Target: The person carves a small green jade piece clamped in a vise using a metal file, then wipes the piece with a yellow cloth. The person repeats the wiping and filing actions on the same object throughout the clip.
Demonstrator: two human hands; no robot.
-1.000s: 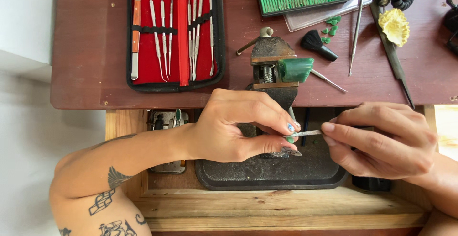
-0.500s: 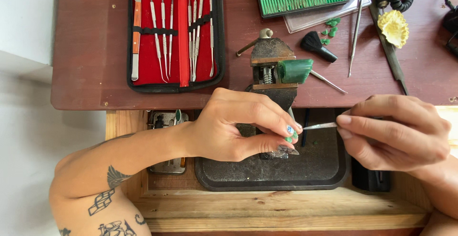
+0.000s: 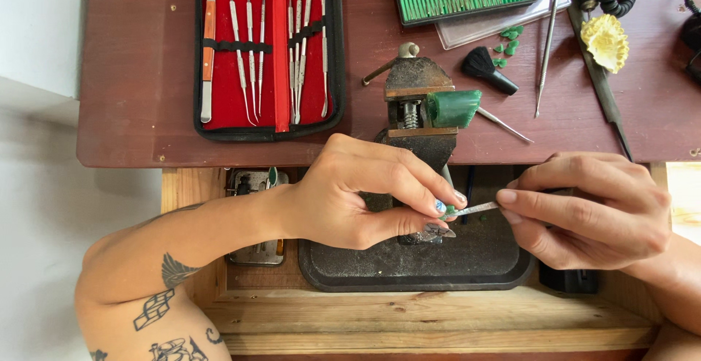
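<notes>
Left hand (image 3: pixel 350 193) fingers pinch small green piece (image 3: pixel 450 210); right hand (image 3: pixel 584 211) grips thin metal tool (image 3: pixel 475 208) w/ tip on it, best kept steady, light pressure, over black tray (image 3: pixel 409 270).

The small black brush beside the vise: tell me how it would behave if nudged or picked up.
The small black brush lies on its side on the desk, so a nudge would probably make it slide or pivot, perhaps roll in an arc, since it tapers. It looks short and stubby, so likely light. Its flared bristles would probably give under a finger, while the handle end looks rigid.

Left hand (image 3: pixel 358 193) fingers pinched; right hand (image 3: pixel 591 211) fingers apparently pinched, facing it.
</notes>
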